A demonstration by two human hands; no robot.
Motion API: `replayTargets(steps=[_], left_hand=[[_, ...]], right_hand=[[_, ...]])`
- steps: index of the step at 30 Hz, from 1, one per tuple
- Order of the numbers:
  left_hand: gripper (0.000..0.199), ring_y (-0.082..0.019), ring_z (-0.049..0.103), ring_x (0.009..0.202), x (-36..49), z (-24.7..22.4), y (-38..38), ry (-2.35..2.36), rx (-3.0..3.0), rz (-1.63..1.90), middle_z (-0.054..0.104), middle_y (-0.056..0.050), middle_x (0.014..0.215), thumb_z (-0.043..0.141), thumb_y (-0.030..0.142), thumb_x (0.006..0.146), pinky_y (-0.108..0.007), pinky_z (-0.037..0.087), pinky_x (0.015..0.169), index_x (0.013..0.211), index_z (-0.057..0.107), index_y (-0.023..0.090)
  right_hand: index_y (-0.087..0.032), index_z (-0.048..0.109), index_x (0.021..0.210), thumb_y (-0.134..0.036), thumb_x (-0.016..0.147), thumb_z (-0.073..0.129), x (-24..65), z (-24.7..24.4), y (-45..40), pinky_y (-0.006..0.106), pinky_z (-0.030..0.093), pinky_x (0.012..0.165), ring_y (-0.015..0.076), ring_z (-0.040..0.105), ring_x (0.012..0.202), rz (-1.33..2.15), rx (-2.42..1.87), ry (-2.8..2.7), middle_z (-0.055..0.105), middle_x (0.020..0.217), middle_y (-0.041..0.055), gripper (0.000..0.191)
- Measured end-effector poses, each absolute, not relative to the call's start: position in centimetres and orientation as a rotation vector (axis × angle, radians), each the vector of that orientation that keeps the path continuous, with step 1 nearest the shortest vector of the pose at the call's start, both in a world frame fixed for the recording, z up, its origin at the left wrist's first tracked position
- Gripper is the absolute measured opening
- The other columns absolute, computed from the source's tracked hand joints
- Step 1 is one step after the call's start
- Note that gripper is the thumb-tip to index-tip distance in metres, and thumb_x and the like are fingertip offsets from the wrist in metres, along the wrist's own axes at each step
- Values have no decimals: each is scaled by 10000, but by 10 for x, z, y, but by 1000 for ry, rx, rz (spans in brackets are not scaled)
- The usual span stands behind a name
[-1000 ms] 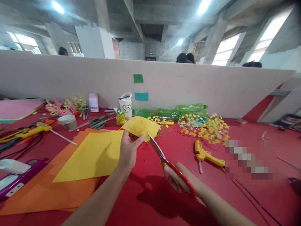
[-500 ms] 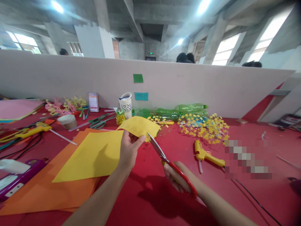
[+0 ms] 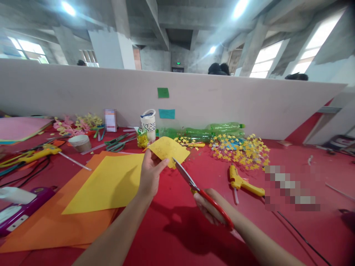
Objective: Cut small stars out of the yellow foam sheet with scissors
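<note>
My left hand [image 3: 151, 171] pinches a small yellow paper piece [image 3: 169, 147] with faint drawn outlines, held up above the red table. In my right hand [image 3: 210, 207] are red-handled scissors [image 3: 203, 194], the fingers closed round the handles. The scissor tips meet the paper's lower edge, just right of my left thumb; whether the blades are parted is hard to see. Large yellow sheets [image 3: 108, 184] lie on orange sheets [image 3: 66, 221] below and left of my left hand.
Yellow stars [image 3: 241, 151] are heaped before green bottles [image 3: 224, 127] by the white partition [image 3: 124, 88]. A yellow glue gun [image 3: 246, 184] lies right, another [image 3: 36, 155] left. A white cup [image 3: 149, 123] stands behind the paper; a purple power strip [image 3: 27, 207] lies at left.
The small yellow paper has turned in my left hand, its left end now nearer the fingers. My left hand has shifted slightly left. The scissors have barely moved.
</note>
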State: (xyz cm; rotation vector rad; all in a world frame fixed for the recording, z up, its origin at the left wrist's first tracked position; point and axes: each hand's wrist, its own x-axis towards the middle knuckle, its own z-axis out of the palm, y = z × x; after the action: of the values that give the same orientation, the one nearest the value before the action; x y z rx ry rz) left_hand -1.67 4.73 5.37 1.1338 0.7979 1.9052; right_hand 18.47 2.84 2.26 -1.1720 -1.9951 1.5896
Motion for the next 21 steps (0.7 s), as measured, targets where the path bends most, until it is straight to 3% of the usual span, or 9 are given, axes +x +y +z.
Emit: replayTargets(steps=[7,14,21], left_hand=[[404,-171,557,949,-29,61,48,819,1145,1805,587,-35,1057,584,167,713,-305,413,856,1102,495,228],[429,-94,539,657,-38,65,44,892,1227,1489,592,28,707,648,178,651,-184,400,621,1068,556,219],[263,-171,538,926,-37,63,47,865,1155,1605,601,-51,992,567,290,744,-261,392,789,989,563,196]], right_hand=[[-167,375,482,-610,791,355,186,31,27,161,235,303,44,328,278,1615,-1133,-2117,363,338,-51,540],[-157,413,513,-567,805,387,187,26,28,163,246,313,45,341,290,1668,-1076,-2172,394,360,-48,504],[-164,379,503,-594,798,359,185,25,26,155,241,303,41,341,288,1602,-1117,-2092,388,362,-46,522]])
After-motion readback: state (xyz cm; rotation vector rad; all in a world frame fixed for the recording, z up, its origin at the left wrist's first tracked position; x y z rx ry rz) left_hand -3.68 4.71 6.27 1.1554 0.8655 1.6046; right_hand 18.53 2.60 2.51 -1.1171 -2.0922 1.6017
